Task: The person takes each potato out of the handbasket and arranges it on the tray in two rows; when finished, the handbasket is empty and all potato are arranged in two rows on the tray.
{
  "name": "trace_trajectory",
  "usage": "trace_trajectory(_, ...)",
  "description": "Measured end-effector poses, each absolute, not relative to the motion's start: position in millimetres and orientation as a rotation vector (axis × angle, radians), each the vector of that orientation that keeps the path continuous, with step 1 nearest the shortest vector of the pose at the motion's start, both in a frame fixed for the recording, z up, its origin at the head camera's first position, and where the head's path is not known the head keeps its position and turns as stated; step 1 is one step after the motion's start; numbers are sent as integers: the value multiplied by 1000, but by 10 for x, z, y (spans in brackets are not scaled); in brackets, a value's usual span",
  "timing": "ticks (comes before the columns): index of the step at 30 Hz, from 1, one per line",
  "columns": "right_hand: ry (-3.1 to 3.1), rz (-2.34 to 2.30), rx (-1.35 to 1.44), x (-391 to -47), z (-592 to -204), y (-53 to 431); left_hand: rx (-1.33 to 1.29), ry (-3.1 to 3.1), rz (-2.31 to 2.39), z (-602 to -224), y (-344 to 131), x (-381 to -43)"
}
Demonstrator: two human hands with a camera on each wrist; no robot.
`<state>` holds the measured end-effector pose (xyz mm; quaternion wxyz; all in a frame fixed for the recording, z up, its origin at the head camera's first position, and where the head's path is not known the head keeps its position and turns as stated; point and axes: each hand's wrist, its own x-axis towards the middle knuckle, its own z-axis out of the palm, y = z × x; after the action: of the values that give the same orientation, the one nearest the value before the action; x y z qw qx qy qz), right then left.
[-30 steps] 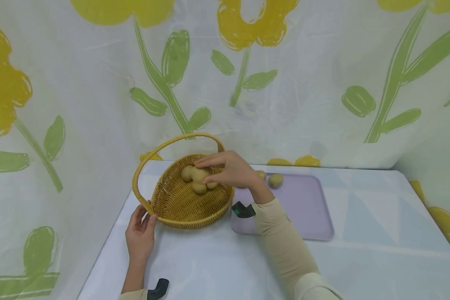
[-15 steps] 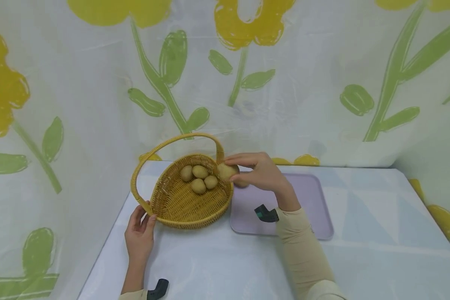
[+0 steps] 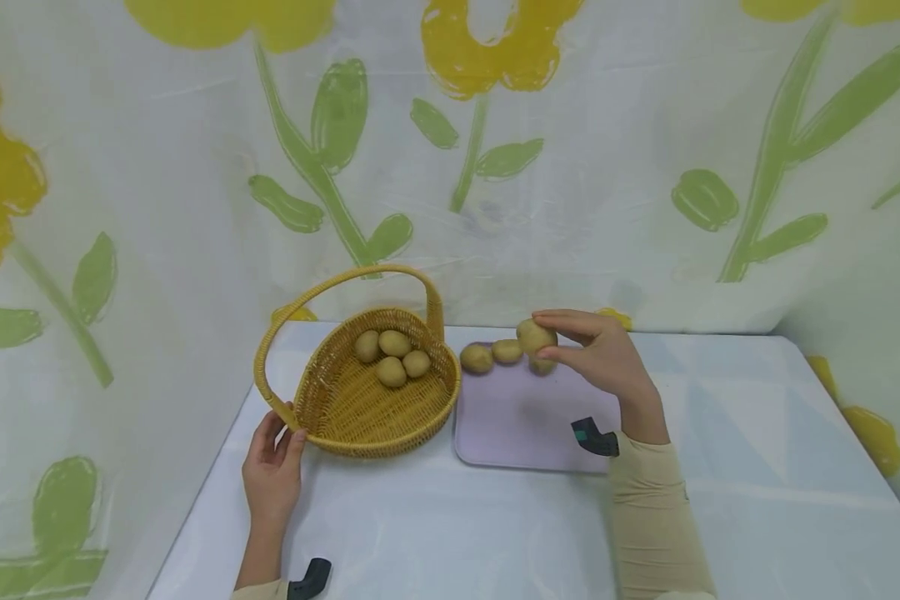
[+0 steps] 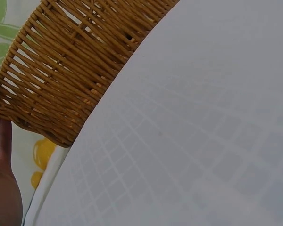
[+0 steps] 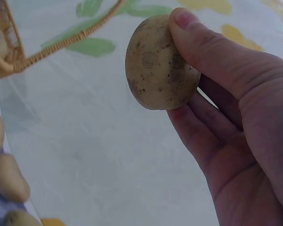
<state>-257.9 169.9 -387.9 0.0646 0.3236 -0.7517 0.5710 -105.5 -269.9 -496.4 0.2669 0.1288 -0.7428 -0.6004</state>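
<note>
Between thumb and fingers my right hand (image 3: pixel 603 354) pinches a potato (image 3: pixel 536 336), raised over the far part of the lilac tray (image 3: pixel 525 433). The right wrist view shows this potato (image 5: pixel 155 66) up close, brown-speckled, with the thumb across its top. My left hand (image 3: pixel 272 471) grips the near left rim of the yellow wicker basket (image 3: pixel 378 448), by the foot of its arched handle. Several potatoes (image 3: pixel 392 372) lie inside the basket. On the tray's far edge sit a potato (image 3: pixel 476 358) and another potato (image 3: pixel 507 351); a third is partly hidden under the held one.
The basket stands directly left of the tray on a white table (image 3: pixel 450 525) with pale blue shapes. A flower-printed curtain (image 3: pixel 570 208) rises right behind the table's far edge and along both sides.
My right hand has carried the potato out of the basket, rightward to above the tray. The other potatoes in the basket stay put, and my left hand keeps its grip on the rim.
</note>
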Motion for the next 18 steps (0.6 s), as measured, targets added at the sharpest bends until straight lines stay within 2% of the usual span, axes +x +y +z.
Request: trace_trajectory(18, -2245, 1777, 647, -2520, -4193, 2147, 360, -2022, -1625, -4946, -2694, -1034)
